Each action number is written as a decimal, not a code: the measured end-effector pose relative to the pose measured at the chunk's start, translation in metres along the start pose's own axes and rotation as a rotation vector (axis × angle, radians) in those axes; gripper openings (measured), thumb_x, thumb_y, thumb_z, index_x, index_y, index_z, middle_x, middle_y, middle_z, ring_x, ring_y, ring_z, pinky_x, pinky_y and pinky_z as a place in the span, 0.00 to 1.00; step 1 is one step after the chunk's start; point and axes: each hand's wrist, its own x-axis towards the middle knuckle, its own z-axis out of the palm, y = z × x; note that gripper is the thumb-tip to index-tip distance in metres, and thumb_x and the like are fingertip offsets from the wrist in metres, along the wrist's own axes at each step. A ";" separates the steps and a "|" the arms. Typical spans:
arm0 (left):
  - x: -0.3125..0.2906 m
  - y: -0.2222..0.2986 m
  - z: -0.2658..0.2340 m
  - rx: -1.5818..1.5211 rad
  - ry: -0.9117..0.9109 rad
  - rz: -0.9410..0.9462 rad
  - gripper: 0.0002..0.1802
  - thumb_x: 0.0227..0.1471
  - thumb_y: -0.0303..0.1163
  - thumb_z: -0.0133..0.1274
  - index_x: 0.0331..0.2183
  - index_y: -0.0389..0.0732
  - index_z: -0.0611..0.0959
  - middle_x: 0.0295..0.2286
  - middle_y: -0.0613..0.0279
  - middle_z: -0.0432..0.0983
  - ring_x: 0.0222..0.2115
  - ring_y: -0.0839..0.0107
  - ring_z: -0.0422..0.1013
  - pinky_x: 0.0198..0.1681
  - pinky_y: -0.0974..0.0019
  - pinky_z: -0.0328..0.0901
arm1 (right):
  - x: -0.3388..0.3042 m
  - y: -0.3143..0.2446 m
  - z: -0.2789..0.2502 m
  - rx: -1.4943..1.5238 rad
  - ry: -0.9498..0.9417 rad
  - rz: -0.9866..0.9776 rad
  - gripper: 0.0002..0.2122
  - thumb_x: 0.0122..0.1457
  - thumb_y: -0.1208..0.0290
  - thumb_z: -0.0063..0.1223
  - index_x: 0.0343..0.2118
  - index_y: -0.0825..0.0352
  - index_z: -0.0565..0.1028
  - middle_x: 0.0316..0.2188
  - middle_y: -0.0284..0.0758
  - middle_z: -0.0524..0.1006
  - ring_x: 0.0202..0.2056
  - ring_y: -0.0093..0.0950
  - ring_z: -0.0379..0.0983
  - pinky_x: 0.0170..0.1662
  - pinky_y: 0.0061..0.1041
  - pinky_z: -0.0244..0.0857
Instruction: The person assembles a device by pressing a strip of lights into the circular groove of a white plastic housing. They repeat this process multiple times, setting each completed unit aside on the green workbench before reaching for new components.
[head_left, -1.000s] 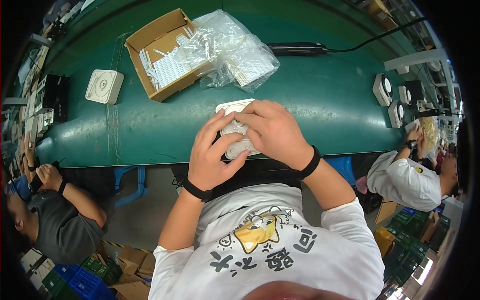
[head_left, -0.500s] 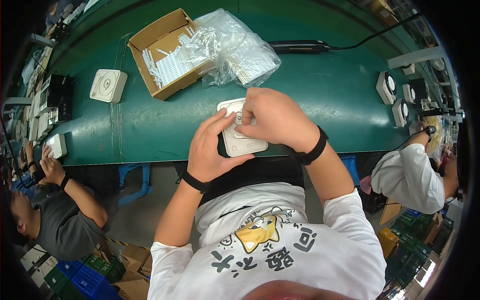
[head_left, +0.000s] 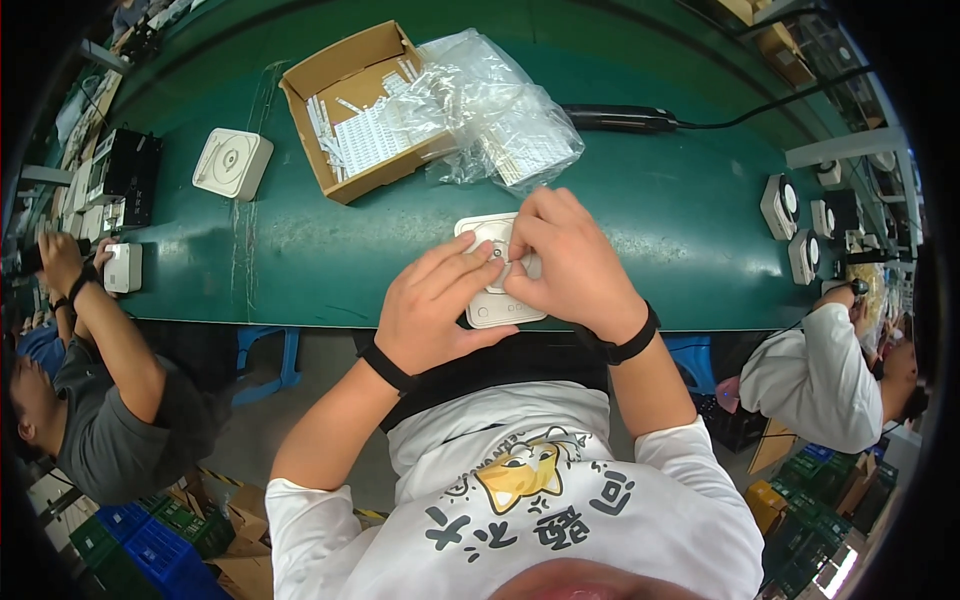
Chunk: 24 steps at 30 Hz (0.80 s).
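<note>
A white, rounded-square disc player (head_left: 492,314) lies on the bench right in front of me, with a round recess, a small hub and a row of little buttons. My left hand (head_left: 428,302) rests over its left side. The fingers stretch flat across the top, and the thumb runs along the near edge. Over the right part of the recess, my right hand (head_left: 580,262) has thumb and index finger pinched together close to the hub. Whatever is between those fingertips is too small or hidden to make out. Both hands cover much of the player.
Beyond the player, a cardboard box (head_left: 308,84) holds white strips, a clear plastic bag (head_left: 500,100) spilling over its side. A black corded tool (head_left: 620,118) lies to the right. Another white player (head_left: 232,163) sits far left. Several devices (head_left: 780,207) stand at right. People work at both sides.
My left fingers have moved from the player's left edge onto its top. My right hand still pinches near the hub, its fingers slightly shifted. The view has shifted a little.
</note>
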 end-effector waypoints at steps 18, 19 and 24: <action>-0.010 0.001 0.041 0.191 0.029 0.095 0.39 0.44 0.60 0.83 0.51 0.48 0.86 0.54 0.66 0.78 0.68 0.57 0.69 0.54 0.52 0.72 | 0.003 0.065 0.006 0.613 -0.281 0.190 0.08 0.60 0.80 0.70 0.37 0.67 0.78 0.65 0.47 0.77 0.64 0.41 0.76 0.73 0.43 0.65; -0.008 0.003 0.043 0.210 0.023 0.106 0.39 0.44 0.60 0.82 0.51 0.48 0.86 0.54 0.66 0.78 0.69 0.57 0.68 0.55 0.52 0.72 | 0.000 0.068 0.005 0.615 -0.290 0.183 0.08 0.60 0.80 0.70 0.37 0.67 0.78 0.65 0.47 0.77 0.64 0.41 0.76 0.73 0.43 0.65; -0.006 0.011 0.050 0.168 -0.021 0.015 0.38 0.45 0.59 0.82 0.49 0.45 0.86 0.54 0.64 0.78 0.70 0.54 0.67 0.61 0.48 0.71 | -0.007 0.080 0.005 0.634 -0.246 0.182 0.09 0.65 0.79 0.72 0.39 0.68 0.78 0.67 0.45 0.76 0.64 0.36 0.76 0.70 0.38 0.67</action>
